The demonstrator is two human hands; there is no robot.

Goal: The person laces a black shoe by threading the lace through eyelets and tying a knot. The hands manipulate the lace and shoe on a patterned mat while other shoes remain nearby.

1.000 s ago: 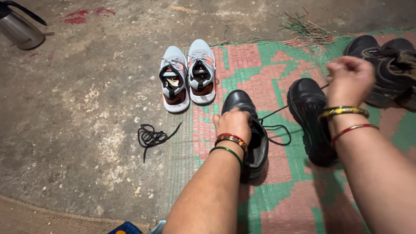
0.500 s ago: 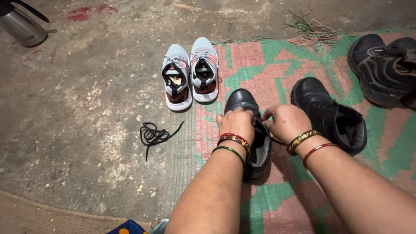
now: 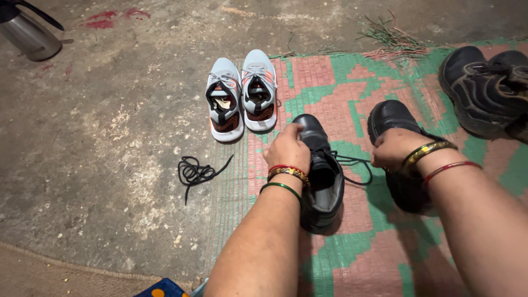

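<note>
A woven red-and-green mat (image 3: 352, 88) spreads under both hands, with a worn dark pair of shoes (image 3: 487, 88) lying beyond the right hand (image 3: 391, 148) and a grey pair of sneakers (image 3: 241, 93) just beyond the left hand (image 3: 287, 147). The left hand is closed on the side of a black shoe (image 3: 322, 176) standing on the mat, while the right hand, fingers curled shut, rests against a second black shoe (image 3: 399, 159) beside it. A black lace (image 3: 355, 165) loops between the two hands, though whether the right hand pinches it I cannot tell, and a loose black lace (image 3: 195, 171) lies on the concrete to the left of the left hand.

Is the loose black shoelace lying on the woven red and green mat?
No, the loose black shoelace lies in a tangle on the bare grey concrete floor, left of the woven red and green mat.
</note>
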